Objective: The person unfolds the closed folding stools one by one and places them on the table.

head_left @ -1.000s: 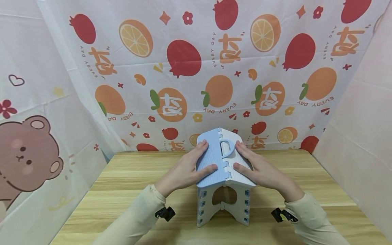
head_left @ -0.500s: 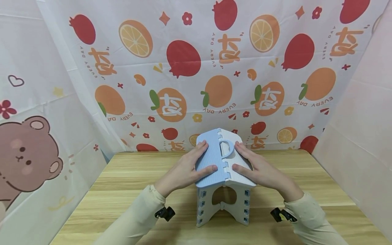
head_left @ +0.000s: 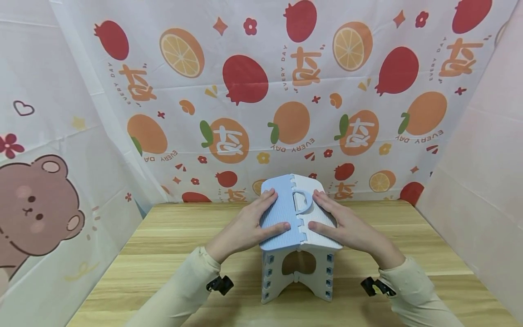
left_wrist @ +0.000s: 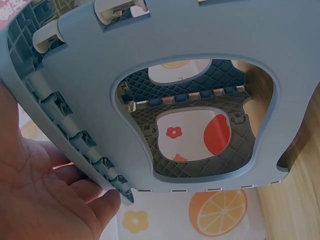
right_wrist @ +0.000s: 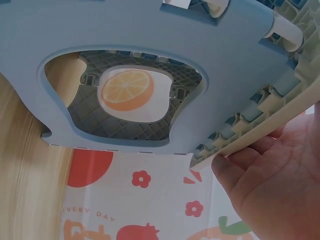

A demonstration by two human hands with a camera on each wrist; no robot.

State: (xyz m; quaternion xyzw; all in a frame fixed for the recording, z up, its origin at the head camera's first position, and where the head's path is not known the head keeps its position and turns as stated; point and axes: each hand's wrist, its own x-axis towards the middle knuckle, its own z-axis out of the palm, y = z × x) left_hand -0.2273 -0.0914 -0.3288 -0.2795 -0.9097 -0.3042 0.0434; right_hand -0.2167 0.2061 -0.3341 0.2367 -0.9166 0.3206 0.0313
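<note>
A plastic folding step stool (head_left: 282, 213) stands upright on its legs, its top bent into a roof-like peak along the middle hinge. One top half is light blue, the other white, and a blue loop handle (head_left: 303, 202) lies at the ridge. My left hand (head_left: 249, 227) rests on the blue half, thumb spread from straight fingers. On the white half my right hand (head_left: 345, 222) lies the same way. From below, the left wrist view shows a blue side panel (left_wrist: 90, 100) with a large opening. The right wrist view shows the opposite blue side panel (right_wrist: 220, 100).
The stool stands on a wood-grain table (head_left: 184, 227). Close behind the table hangs a fruit-print cloth (head_left: 253, 159), with pale cloths at the left (head_left: 102, 181) and right (head_left: 470, 181). Black wrist cameras (head_left: 220, 285) sit at both sleeve cuffs.
The ridge of the stool's top has sunk very slightly and its halves have spread a little wider. Both hands have stayed on the top in nearly the same spots.
</note>
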